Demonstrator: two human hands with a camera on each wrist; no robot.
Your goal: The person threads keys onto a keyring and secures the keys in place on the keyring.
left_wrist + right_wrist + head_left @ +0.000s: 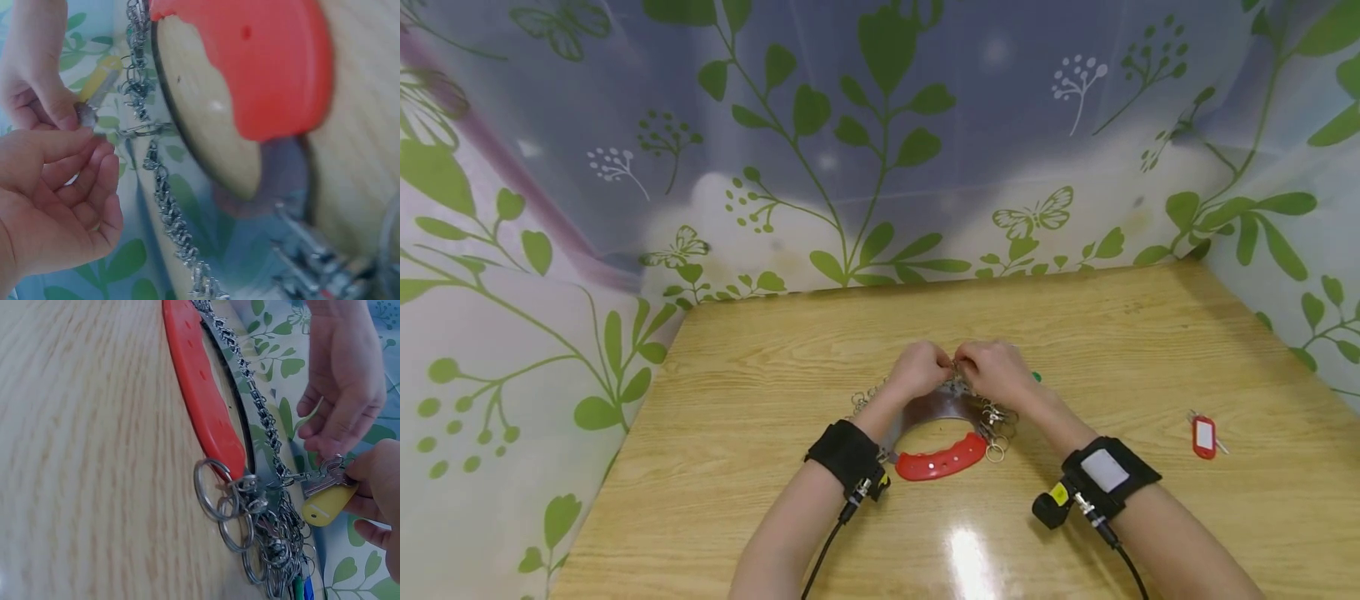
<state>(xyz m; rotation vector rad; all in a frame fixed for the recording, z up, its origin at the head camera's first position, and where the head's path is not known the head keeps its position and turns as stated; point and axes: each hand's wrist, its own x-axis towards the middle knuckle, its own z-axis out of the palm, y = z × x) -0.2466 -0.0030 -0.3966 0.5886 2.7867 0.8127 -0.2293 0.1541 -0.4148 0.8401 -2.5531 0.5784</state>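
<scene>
A large metal key ring with a red grip [942,460] and a flat curved metal plate [943,404] lies on the table between the forearms. Small clasps and rings [269,544] hang densely along its outer edge. Over its far side my two hands meet at the fingertips. The right hand [996,371] pinches a yellow key tag [328,506] with a metal key at its top end. Thumb and forefinger of the left hand [919,369] pinch the small metal clasp [331,464] beside that tag; its other fingers curl loosely.
To the right on the wooden table [737,467] lies a red key tag [1204,437] with a key. A green tag [298,587] and a blue tag [308,587] show by the clasps. Leaf-patterned sheets [880,167] enclose the back and sides.
</scene>
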